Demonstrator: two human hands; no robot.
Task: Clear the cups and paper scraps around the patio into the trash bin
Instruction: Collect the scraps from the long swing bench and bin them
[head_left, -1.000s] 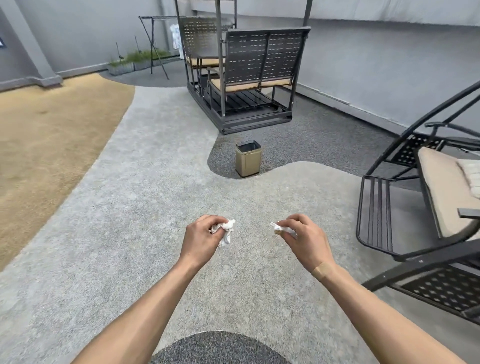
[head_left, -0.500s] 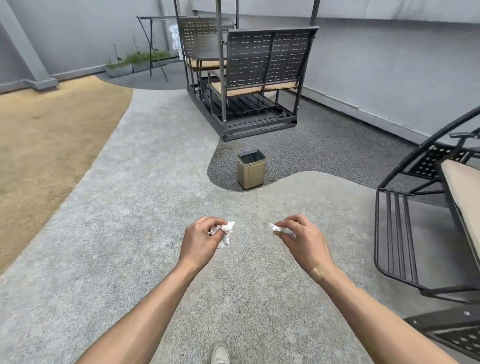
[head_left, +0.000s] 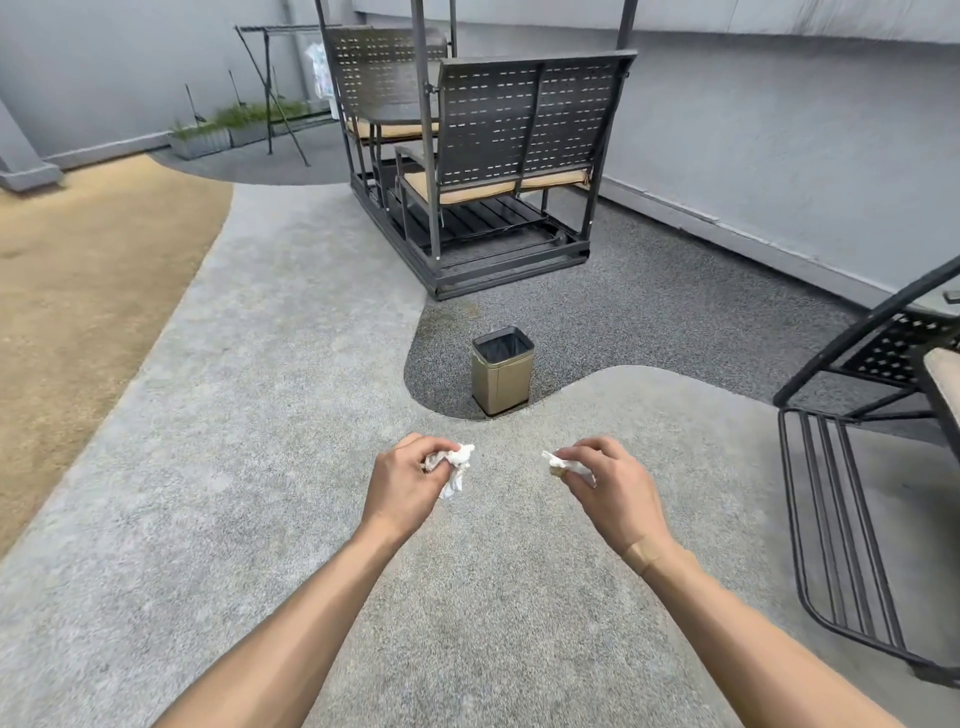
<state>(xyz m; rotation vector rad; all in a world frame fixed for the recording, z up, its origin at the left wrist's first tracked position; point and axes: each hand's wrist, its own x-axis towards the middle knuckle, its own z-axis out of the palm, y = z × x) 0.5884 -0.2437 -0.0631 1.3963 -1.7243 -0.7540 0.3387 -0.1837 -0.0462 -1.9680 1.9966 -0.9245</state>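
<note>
Grey patio paving (head_left: 218, 467) runs between a tan strip on the left and darker gravel on the right. Two hands reach forward, each with one scrap. On the left, the left hand (head_left: 402, 480) curls its fingers round one crumpled white paper scrap (head_left: 456, 467). The right hand (head_left: 610, 480) pinches one smaller white scrap (head_left: 566, 464), partly hidden by the fingers. One gold trash bin (head_left: 503, 371) stands just beyond them, its inside too dark to read. One swing seat (head_left: 493, 166) stands behind; one metal chair (head_left: 872, 467) is cut off at the right edge.

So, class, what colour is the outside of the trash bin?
Matte gold outside on the trash bin, with a dark liner inside; the head view shows it.
</note>
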